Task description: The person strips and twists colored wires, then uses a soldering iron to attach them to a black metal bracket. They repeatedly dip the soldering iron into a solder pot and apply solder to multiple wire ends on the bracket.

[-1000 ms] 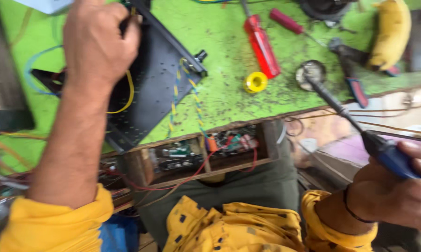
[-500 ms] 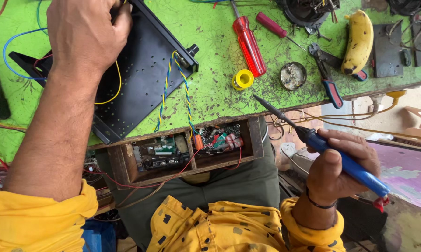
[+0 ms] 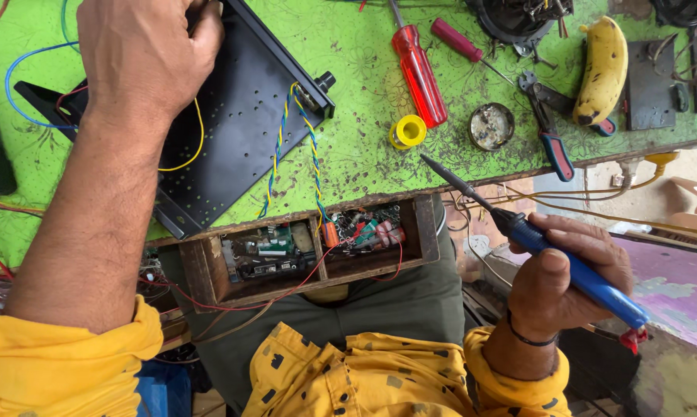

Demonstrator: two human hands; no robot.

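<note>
Gripping a blue-handled soldering iron (image 3: pixel 565 266) in a closed grip, the right hand (image 3: pixel 569 282) sits off the near edge of the green counter (image 3: pixel 364 154), wrist bent up, with the iron's dark metal tip reaching over the counter edge just below a small yellow reel (image 3: pixel 407 131). The left hand (image 3: pixel 144 54), forearm stretched out across the counter, curls its grip over the far end of a flat black perforated metal chassis (image 3: pixel 240 123) lying tilted on the counter; what the fingers pinch cannot be told. A twisted blue-and-yellow wire pair (image 3: pixel 311 150) runs from the chassis down into an open wooden drawer (image 3: pixel 310 251) full of electronic parts.
</note>
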